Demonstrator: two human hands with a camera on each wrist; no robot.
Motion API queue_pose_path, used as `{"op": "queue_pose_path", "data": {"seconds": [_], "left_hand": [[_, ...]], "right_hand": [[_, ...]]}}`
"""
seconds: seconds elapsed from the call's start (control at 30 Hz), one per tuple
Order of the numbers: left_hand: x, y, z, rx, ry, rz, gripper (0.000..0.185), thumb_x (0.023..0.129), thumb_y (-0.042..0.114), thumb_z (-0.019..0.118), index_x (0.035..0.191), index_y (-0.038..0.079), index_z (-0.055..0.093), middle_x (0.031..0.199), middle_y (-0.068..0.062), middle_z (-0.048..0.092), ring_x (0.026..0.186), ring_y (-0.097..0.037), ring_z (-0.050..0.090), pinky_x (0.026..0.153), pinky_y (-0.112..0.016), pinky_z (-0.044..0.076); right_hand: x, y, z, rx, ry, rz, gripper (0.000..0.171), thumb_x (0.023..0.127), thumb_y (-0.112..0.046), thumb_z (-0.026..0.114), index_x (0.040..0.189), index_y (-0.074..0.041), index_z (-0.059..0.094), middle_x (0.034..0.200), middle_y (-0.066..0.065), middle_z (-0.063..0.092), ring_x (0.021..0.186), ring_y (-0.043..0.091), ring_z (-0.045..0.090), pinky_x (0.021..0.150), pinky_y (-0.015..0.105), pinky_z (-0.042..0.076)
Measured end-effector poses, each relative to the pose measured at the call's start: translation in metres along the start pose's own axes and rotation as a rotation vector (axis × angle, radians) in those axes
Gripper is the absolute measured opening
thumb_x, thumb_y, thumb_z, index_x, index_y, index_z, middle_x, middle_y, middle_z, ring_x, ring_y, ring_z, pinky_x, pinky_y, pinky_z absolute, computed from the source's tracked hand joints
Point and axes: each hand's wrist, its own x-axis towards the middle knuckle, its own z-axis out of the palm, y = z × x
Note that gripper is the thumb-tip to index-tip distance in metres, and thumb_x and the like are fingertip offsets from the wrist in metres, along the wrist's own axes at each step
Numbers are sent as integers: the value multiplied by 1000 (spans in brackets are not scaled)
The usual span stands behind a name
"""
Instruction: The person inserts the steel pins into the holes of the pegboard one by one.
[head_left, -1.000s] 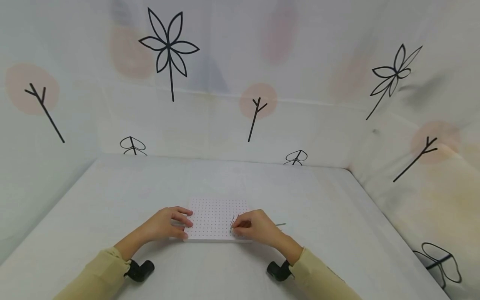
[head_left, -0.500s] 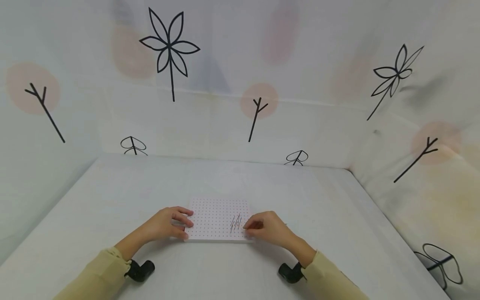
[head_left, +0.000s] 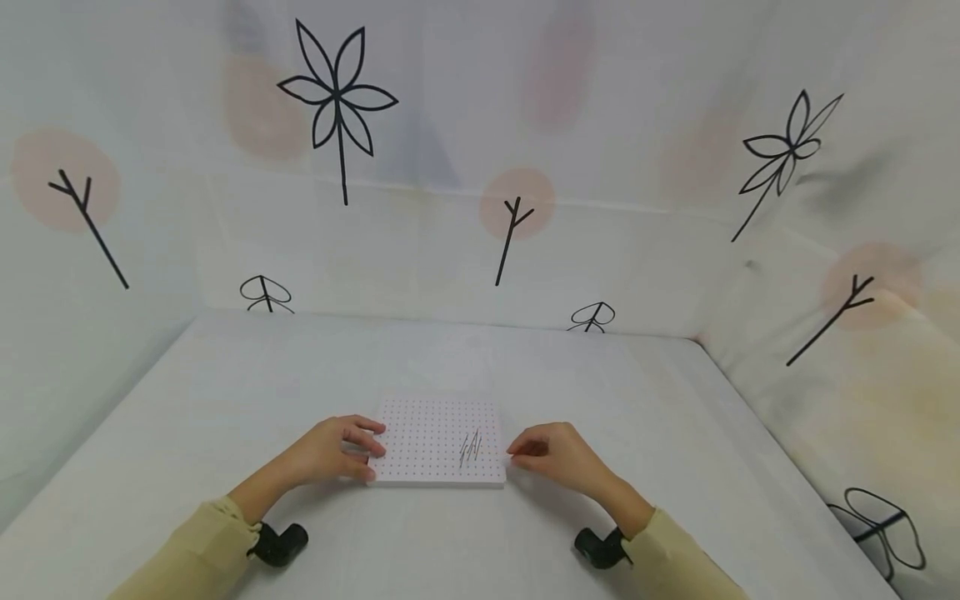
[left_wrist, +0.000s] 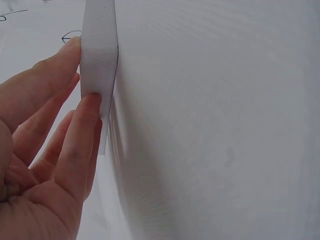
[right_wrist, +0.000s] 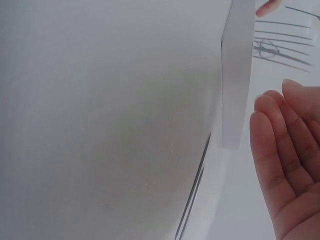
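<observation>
While the left hand (head_left: 333,450) rests its fingertips on the left side of the white board (head_left: 420,442), the right hand (head_left: 558,454) stays apart, just beside the right side of the same board. The board lies flat in the lower middle of the head view, and rows of small dark dots cover its top. The left fingers are spread and a little bent; they touch the side, with the thumb near the front left corner. The right fingers are gently bent, with the thumb close to their tips, and nothing is held between them.

On the right part of the board stand several thin sticks (right_wrist: 283,35), which lean slightly in the head view. In the right wrist view, two loose sticks (right_wrist: 193,186) lie close together at the lower middle, on the white table (head_left: 420,358).

A black device (head_left: 281,544) sits at the left wrist and another black device (head_left: 600,547) at the right one, both next to beige sleeves (head_left: 195,546). Behind the table, a pale backdrop (head_left: 420,250) carries black plant drawings, among them a large flower (head_left: 342,158) at the upper left.
</observation>
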Motion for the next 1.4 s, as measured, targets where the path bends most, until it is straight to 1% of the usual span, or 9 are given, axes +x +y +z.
{"op": "queue_pose_path", "data": {"seconds": [0.1, 0.3, 0.5, 0.57, 0.7, 0.9, 1.07, 1.2, 1.4], "left_hand": [[0, 1, 0, 2, 6, -13, 23, 65, 10, 83, 85, 12, 73, 122, -9, 56, 119, -36, 45, 82, -29, 50], [0, 0, 0, -1, 5, -13, 22, 65, 10, 83, 85, 13, 73, 122, -9, 56, 118, -35, 46, 82, -29, 50], [0, -1, -1, 7, 2, 13, 22, 65, 10, 83, 85, 13, 73, 121, -9, 56, 119, -37, 43, 84, -30, 49], [0, -1, -1, 2, 1, 17, 23, 65, 9, 83, 85, 12, 73, 121, -10, 56, 119, -38, 44, 83, -30, 50], [1, -1, 0, 3, 7, -3, 23, 65, 10, 83, 85, 13, 73, 121, -8, 57, 119, -36, 44, 84, -30, 49], [1, -2, 0, 4, 5, 4, 23, 65, 10, 83, 85, 13, 73, 121, -9, 57, 120, -36, 43, 85, -32, 49], [1, -2, 0, -9, -1, 12, 23, 65, 9, 83, 86, 11, 73, 121, -10, 56, 119, -36, 44, 83, -30, 49], [0, 0, 0, -16, -1, 6, 23, 65, 9, 83, 86, 11, 73, 121, -10, 56, 119, -36, 44, 83, -30, 50], [-1, 1, -1, -12, 1, 5, 23, 66, 9, 83, 87, 10, 73, 122, -10, 56, 119, -37, 44, 84, -32, 49]], "right_hand": [[-2, 2, -3, -6, 9, 14, 8, 79, -6, 72, 87, -7, 71, 83, -7, 66, 74, 7, 59, 69, 24, 51], [-7, 8, -9, 14, 24, 27, 9, 79, -7, 73, 87, -6, 70, 83, -5, 66, 74, 9, 60, 68, 24, 51], [-10, 16, -15, 12, 28, 41, 8, 78, -7, 73, 86, -7, 70, 83, -4, 66, 75, 9, 60, 69, 24, 51], [-10, 18, -17, 0, 13, 43, 8, 78, -5, 72, 86, -7, 70, 83, -5, 66, 75, 9, 60, 69, 24, 51], [-11, 22, -21, -30, -26, 46, 9, 79, -2, 71, 86, -8, 70, 84, -6, 66, 77, 8, 60, 71, 24, 51], [-11, 28, -26, -58, -73, 50, 11, 79, -2, 71, 86, -9, 70, 83, -6, 65, 76, 8, 58, 69, 23, 50], [-9, 33, -27, -59, -114, 40, 12, 76, -2, 74, 85, -8, 69, 82, -5, 63, 74, 9, 55, 65, 23, 48], [-7, 36, -24, -61, -142, 60, 12, 76, -2, 74, 84, -9, 67, 80, -6, 60, 72, 9, 52, 64, 23, 47], [-4, 35, -23, -34, -182, 91, 8, 78, -3, 72, 80, -7, 66, 79, -5, 61, 73, 9, 53, 65, 22, 47]]}}
